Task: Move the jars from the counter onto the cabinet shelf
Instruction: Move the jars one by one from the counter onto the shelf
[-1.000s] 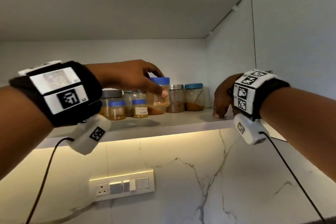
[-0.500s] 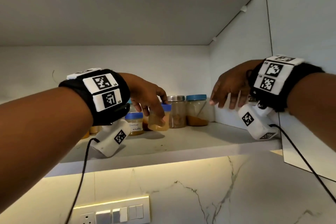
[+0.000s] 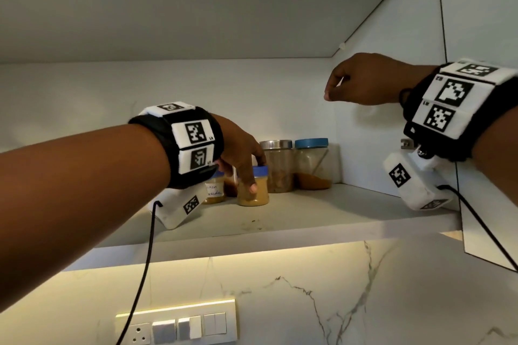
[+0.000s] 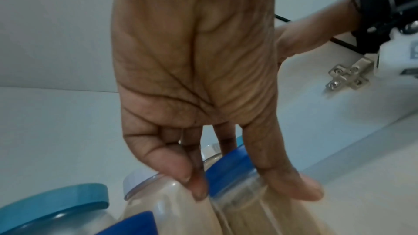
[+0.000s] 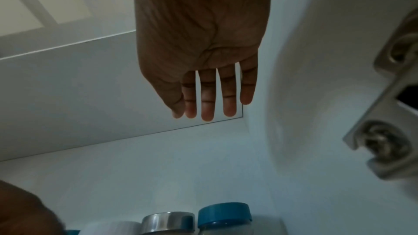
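Now I am setting the blue-lidded jar point(image 3: 253, 187) upright on the cabinet shelf point(image 3: 294, 221) with my left hand point(image 3: 241, 152), fingers curled round it from above to steady it; my right hand point(image 3: 361, 80) is hovering empty, fingers loose.

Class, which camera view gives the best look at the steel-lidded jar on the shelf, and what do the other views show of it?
The head view: the steel-lidded jar stands whole on the shelf, lid and brown contents visible. The right wrist view shows only its lid and upper rim at the bottom edge. In the left wrist view I cannot pick it out.
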`<action>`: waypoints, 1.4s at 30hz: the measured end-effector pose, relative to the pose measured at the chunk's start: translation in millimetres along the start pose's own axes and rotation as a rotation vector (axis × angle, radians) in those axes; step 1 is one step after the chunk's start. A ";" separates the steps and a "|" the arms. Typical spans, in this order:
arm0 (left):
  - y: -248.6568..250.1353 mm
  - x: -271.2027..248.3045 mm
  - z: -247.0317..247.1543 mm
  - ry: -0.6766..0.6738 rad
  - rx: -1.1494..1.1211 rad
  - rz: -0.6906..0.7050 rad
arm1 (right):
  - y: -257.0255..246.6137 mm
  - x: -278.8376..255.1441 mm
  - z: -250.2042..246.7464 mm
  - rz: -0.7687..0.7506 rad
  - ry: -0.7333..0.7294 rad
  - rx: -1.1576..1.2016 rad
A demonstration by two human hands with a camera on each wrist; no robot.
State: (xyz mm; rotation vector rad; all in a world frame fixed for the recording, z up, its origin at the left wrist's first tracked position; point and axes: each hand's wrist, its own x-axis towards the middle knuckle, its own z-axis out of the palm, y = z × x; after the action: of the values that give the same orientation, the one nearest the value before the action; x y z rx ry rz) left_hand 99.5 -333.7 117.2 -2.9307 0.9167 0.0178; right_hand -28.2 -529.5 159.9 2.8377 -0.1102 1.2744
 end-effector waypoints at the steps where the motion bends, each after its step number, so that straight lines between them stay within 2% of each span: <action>1: 0.1 1.3 0.6 0.017 0.041 0.010 | -2.8 -0.7 -0.8 -0.001 -0.011 0.006; 3: -0.4 -1.2 -1.4 0.025 0.074 0.033 | -9.6 -1.8 -1.9 -0.013 -0.042 0.033; 6: -7.0 -25.4 -17.7 0.053 -0.056 0.060 | -22.7 -1.5 -4.4 -0.038 -0.106 0.132; 12: -60.7 -96.5 -62.1 0.424 -0.299 0.106 | -56.3 -3.4 -14.5 -0.024 -0.252 0.312; 15: -100.6 -112.3 -65.3 0.524 -0.326 0.073 | -74.2 1.9 -13.9 0.013 -0.370 0.317; 18: -129.7 -121.0 -56.6 0.520 -0.305 0.059 | -97.5 13.5 4.3 0.029 -0.554 0.228; 22: -152.3 -123.8 -45.3 0.472 -0.278 0.098 | -123.2 21.6 45.5 0.090 -0.956 0.134; 24: -159.6 -127.8 -40.0 0.463 -0.264 0.136 | -131.1 23.6 61.7 0.113 -1.055 0.120; 30: -177.6 -139.3 -21.0 0.436 -0.245 0.217 | -147.4 31.3 91.7 0.111 -1.028 0.077; 33: -179.3 -138.1 -5.7 0.432 -0.250 0.213 | -154.6 34.0 99.6 0.136 -1.013 0.112; 36: -179.0 -140.7 0.9 0.388 -0.264 0.197 | -158.7 33.4 99.1 0.150 -0.992 0.140; 42: -179.0 -159.6 0.0 0.420 -0.260 0.223 | -162.9 16.8 82.4 0.181 -0.935 0.090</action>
State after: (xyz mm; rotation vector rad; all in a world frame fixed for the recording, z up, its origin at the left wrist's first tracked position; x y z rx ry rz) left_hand 70.3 -96.3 133.9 -3.1078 1.3900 -0.5225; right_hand 56.8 -372.5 118.1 3.2784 -0.3294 -0.1447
